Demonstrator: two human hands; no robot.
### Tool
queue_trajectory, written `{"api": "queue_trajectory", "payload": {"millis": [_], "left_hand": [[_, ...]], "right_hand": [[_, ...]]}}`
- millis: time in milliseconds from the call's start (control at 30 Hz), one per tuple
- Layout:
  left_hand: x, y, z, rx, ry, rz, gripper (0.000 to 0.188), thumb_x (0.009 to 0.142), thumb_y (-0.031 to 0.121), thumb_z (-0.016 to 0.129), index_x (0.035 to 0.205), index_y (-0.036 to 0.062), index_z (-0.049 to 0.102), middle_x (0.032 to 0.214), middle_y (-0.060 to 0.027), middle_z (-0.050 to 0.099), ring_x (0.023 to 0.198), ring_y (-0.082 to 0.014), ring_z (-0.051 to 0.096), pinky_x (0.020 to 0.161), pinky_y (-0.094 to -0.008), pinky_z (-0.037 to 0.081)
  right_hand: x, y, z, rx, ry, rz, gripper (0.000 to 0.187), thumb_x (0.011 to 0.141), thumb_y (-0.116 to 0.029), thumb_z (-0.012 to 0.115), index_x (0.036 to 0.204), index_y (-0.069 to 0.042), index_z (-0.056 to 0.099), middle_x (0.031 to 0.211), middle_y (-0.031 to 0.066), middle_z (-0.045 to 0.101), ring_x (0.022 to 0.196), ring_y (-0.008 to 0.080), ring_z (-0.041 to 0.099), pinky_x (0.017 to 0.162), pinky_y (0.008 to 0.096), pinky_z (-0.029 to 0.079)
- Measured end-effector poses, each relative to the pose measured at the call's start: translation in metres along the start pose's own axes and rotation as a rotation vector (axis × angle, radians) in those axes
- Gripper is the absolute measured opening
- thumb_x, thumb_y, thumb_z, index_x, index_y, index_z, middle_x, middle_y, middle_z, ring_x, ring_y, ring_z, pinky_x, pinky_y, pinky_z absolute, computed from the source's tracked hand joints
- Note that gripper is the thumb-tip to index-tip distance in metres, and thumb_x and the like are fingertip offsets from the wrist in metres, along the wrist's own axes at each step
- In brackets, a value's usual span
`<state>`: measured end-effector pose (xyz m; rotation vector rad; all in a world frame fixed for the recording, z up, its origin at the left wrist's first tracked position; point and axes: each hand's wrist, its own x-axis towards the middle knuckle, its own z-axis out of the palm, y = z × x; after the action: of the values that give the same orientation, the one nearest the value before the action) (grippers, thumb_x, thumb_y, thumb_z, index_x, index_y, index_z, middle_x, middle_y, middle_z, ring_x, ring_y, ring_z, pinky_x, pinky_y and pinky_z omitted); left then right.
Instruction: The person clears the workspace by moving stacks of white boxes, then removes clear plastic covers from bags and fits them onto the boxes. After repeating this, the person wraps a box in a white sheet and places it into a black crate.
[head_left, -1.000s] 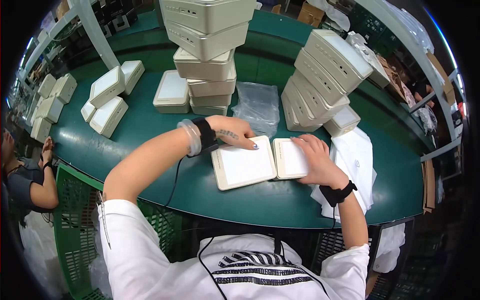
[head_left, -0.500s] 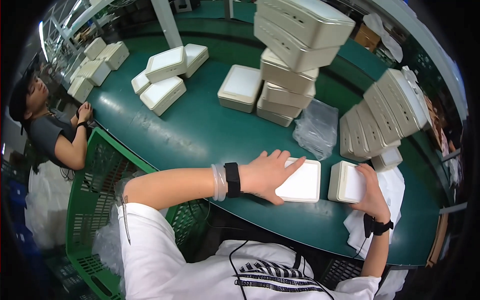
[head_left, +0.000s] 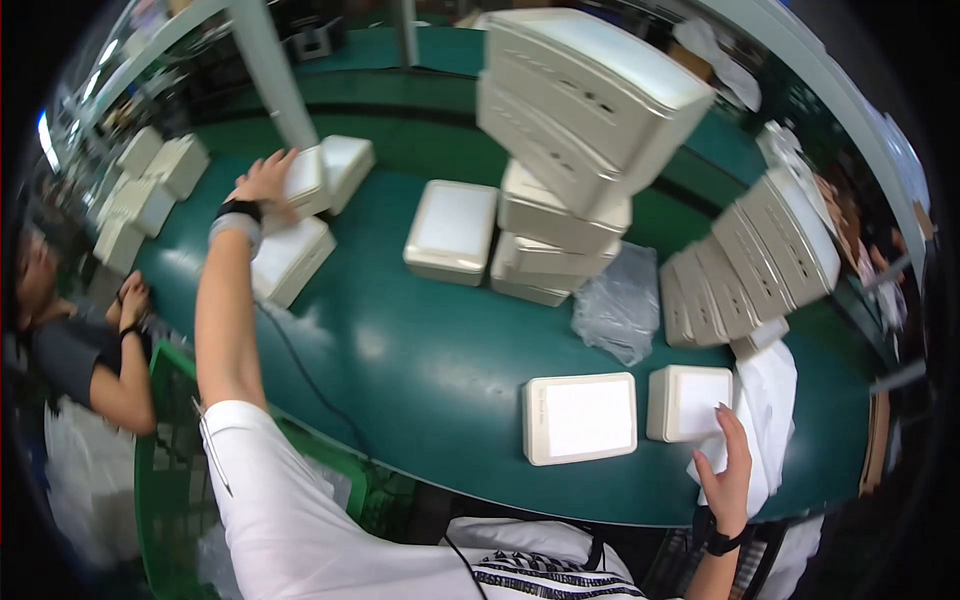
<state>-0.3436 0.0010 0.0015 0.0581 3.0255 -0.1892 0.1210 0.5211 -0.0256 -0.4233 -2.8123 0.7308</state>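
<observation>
Stretched far out to the left, my left hand (head_left: 264, 192) is closed around the near-left end of a white box (head_left: 308, 182) that lies on top of other boxes. Motion blurs its fingers a little. Beneath it is another white box (head_left: 290, 258). My right hand (head_left: 730, 470) is open, thumb and fingers apart, at the near right corner of a small upright white box (head_left: 692, 402); its fingertips are over the box's top. Left of that, a flat white box (head_left: 580, 418) lies alone with no hand on it.
A tall, uneven stack of white boxes (head_left: 590, 110) stands at the back, with a single box (head_left: 452, 232) left of it. Clear plastic bags (head_left: 620, 305) lie beside the stack. More boxes (head_left: 750, 250) lean at right, above white sheeting (head_left: 770, 410). A green crate (head_left: 165, 490) and another person (head_left: 85, 350) are at left.
My left hand has left the flat box and reached far left to the stacked boxes. The right hand has loosened from the small box and drawn nearer to me. The view has shifted.
</observation>
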Motion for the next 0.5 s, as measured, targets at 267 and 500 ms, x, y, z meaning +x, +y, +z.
{"api": "queue_trajectory", "payload": {"millis": [267,500], "left_hand": [[-0.001,-0.036,0.004,-0.044,0.18,0.096,0.117,0.042,0.022,0.085,0.146,0.0228,0.032,0.134,-0.0136,0.046,0.126,-0.0383,0.041,0.101,-0.0537,0.036],[-0.13,0.036,-0.028,-0.174,0.4,0.594,0.107,0.049,0.03,0.081,0.143,0.0085,0.033,0.122,-0.0197,0.05,0.112,-0.0398,0.047,0.095,-0.0481,0.038]], "right_hand": [[0.045,-0.065,0.024,-0.015,-0.38,-0.442,0.083,0.067,-0.024,0.082,0.137,-0.009,0.042,0.146,0.0203,0.034,0.137,0.041,0.028,0.11,0.0508,0.026],[0.082,-0.081,0.075,-0.059,-0.462,-0.705,0.09,0.06,-0.024,0.083,0.138,-0.012,0.041,0.14,0.0194,0.036,0.133,0.0412,0.032,0.11,0.0577,0.023]]}}
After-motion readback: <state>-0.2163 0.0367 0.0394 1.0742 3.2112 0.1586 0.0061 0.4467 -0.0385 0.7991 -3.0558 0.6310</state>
